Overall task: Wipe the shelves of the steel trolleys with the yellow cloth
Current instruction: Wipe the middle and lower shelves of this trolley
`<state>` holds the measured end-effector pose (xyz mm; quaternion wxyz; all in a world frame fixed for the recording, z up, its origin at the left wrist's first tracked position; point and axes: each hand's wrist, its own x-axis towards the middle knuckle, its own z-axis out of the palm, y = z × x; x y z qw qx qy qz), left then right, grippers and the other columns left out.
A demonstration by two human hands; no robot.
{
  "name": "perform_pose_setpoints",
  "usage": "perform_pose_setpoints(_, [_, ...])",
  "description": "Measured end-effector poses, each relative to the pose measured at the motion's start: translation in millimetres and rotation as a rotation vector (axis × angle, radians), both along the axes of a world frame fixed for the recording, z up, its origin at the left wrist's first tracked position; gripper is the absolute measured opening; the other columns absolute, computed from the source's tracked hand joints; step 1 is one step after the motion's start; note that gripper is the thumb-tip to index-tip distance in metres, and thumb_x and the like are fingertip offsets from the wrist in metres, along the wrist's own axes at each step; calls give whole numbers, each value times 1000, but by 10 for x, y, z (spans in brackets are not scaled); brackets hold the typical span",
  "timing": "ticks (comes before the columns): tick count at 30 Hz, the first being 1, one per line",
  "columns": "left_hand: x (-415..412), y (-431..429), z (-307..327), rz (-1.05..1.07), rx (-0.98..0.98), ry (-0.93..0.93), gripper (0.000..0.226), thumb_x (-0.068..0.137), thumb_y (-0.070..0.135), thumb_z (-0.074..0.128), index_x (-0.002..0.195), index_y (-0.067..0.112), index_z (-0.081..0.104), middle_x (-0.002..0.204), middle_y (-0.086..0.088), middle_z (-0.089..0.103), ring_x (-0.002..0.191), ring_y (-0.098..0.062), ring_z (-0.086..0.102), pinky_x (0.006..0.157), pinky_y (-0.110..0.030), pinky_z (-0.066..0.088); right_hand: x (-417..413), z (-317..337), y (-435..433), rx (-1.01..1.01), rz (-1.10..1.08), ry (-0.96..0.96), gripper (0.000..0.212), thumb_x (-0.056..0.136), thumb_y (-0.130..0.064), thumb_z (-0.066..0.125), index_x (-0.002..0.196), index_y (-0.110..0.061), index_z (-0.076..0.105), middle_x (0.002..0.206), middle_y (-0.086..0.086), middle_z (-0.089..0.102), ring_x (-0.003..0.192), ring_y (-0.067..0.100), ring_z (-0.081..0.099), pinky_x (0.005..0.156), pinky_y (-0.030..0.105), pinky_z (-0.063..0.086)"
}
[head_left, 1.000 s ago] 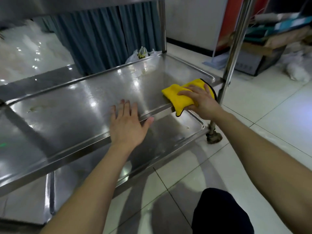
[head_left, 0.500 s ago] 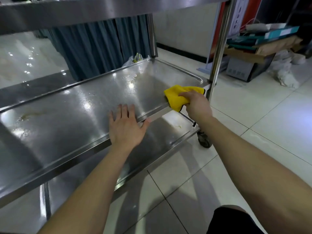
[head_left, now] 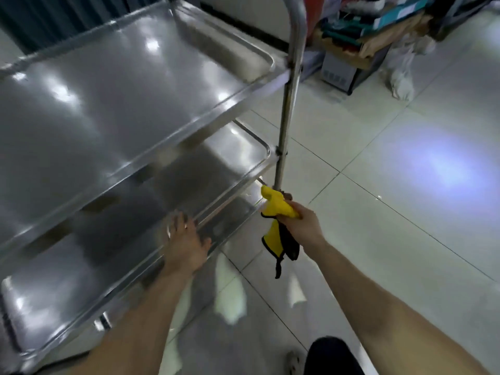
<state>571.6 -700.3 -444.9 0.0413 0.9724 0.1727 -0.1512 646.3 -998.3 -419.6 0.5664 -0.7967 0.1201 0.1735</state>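
Steel trolley (head_left: 130, 85), 2 hands working.
Right hand (head_left: 300, 220) is gripping the yellow cloth (head_left: 276, 204) at centre; left hand (head_left: 185, 242), fingers spread, is pressing the lower shelf's rim (head_left: 232, 193).

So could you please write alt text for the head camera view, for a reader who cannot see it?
A right hand grips a bunched yellow cloth beside the steel trolley's corner post, off the shelves. The left hand rests open on the lower shelf's front rim, above a pale tiled floor.
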Motion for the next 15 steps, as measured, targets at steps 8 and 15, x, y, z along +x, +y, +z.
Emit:
perform_pose_setpoints(8, [225,-1451,2365,-49,-652,-3,47,104,29,72,148,13,64,149,-3,65,139,-21,60,119,-33,43,-239,1841,-715,89,-80,70,38,88,-35,84,124,-44,74,111,-9,78,104,17,74,92,44,63])
perform_pose_setpoints(15, [874,-2275,3749,-156,-990,-53,48,95,38,84,139,29,70,127,16,75,116,3,69,100,-16,52,28,3128,-1271,178,-53,-100,34,92,-36,82,119,-53,71,106,-20,76,98,2,73,78,23,60])
